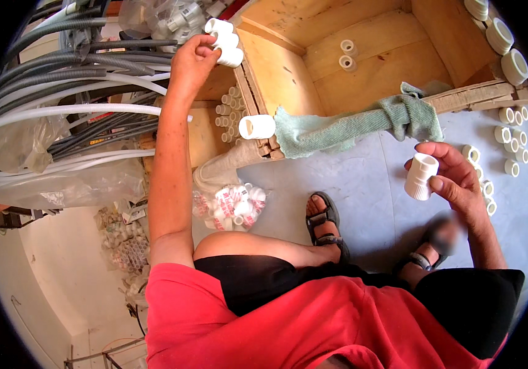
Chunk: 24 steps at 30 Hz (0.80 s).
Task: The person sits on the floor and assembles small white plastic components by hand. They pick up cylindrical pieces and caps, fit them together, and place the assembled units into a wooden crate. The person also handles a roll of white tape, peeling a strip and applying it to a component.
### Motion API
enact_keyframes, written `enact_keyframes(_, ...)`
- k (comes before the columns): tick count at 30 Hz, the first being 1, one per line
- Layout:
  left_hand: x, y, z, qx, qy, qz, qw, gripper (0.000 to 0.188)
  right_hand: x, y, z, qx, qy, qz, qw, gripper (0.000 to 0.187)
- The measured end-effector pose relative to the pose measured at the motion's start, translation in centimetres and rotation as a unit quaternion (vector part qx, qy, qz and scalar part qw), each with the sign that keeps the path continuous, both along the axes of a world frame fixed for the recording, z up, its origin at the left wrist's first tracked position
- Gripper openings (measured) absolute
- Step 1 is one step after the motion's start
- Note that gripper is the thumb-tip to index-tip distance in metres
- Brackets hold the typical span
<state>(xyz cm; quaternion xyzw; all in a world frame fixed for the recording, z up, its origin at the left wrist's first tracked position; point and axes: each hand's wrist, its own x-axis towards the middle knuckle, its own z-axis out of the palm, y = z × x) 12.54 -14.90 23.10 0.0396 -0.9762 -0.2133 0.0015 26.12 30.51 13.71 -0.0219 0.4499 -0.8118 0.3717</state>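
Observation:
At the upper left, my left hand [197, 56] reaches to a short row of white plastic pipe fittings [229, 56] on the corner of a wooden box. Its thumb and fingers close on a fitting in that row; exactly which one is hard to see. On the right, my right hand [458, 178] pinches a white plastic pipe coupling [421, 177] between thumb and fingers. The coupling is upright, with a ribbed lower end and its round mouth facing up. A larger white fitting [256, 126] rests on the box's near corner, between my hands.
The wooden box [282, 80] holds two white fittings [348, 55]. A green cloth [350, 129] hangs over its near edge. White fittings [511, 146] stand in groups on the blue-grey floor at right. A bag of fittings [230, 206] lies by my leg. Hoses [73, 114] crowd the left.

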Motion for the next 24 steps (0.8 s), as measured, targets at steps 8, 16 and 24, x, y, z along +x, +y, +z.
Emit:
enact_keyframes(8, -1.3, -1.0, -0.1, 0.099, -0.081, 0.075, 0.989, 0.025, 0.1, -0.1, 0.2, -0.005, -0.019, 0.007, 1.000, 0.054)
enact_keyframes(16, -0.4, 1.3, 0.4, 0.122, -0.053, 0.041, 0.990, 0.022, 0.3, -0.1, 0.3, 0.010, -0.022, 0.009, 1.000, 0.053)
enact_keyframes(24, 1.5, 8.8, 3.3, 0.261, -0.121, -0.073, 0.955, 0.019, 0.5, -0.6, 0.3, 0.021, -0.029, 0.018, 0.999, 0.056)
